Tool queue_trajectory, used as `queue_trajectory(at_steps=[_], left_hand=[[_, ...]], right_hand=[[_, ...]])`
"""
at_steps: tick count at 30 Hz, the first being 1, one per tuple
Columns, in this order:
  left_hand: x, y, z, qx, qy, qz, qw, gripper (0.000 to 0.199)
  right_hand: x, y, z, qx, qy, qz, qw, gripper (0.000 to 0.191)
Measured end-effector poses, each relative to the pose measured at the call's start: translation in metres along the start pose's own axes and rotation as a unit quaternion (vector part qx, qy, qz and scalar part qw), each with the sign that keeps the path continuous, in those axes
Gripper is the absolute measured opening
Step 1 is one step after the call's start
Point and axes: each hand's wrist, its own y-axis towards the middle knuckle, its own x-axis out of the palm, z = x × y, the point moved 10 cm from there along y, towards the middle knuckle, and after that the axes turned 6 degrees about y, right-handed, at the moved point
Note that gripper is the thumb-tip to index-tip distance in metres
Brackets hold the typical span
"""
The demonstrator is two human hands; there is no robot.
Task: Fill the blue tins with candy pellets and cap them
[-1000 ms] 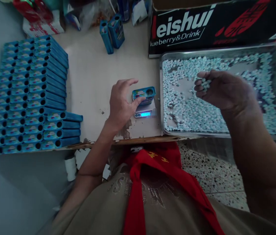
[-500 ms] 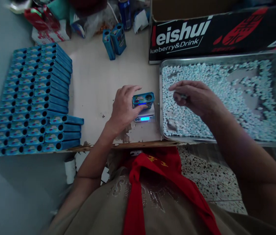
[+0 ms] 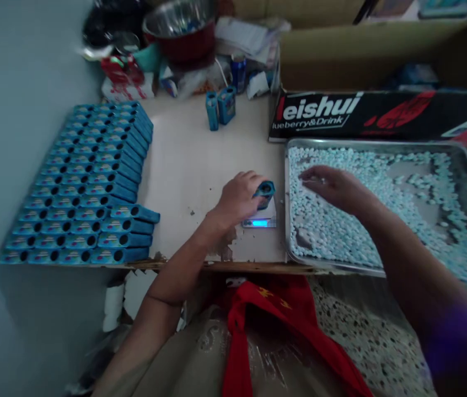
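Observation:
My left hand (image 3: 239, 196) is wrapped round a blue candy box (image 3: 265, 193) with a dark round hole in its top. The fingers cover much of the box, and it is at the small digital scale (image 3: 264, 220); whether it touches the plate I cannot tell. The scale's display glows blue, its digits unreadable. Over the left part of the metal tray (image 3: 376, 144), my right hand (image 3: 332, 187) is held with its fingers curled together, a few pale candies seeming to show between them. Small pale blue and white candies (image 3: 341, 237) cover most of the tray.
Stacked blue boxes (image 3: 88, 176) stand in rows at the table's left, beside the wall. Two more boxes (image 3: 220, 107) stand farther back. Behind the tray is a black cardboard carton (image 3: 382, 113). A metal bowl (image 3: 181, 33), a blue can (image 3: 239, 71) and bags crowd the back.
The view has tilted up, showing more of the table's back. My left hand has shifted on the box, covering its label. My right hand stays over the tray, slightly turned.

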Motion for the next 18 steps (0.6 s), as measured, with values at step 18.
queue_trajectory(at_steps=[18], left_hand=[[-0.168,-0.173,-0.235,-0.062,0.004,-0.030,0.998,0.045]], right_hand=[[0.108,0.324,-0.103,-0.146,-0.272,0.047,0.950,0.019]])
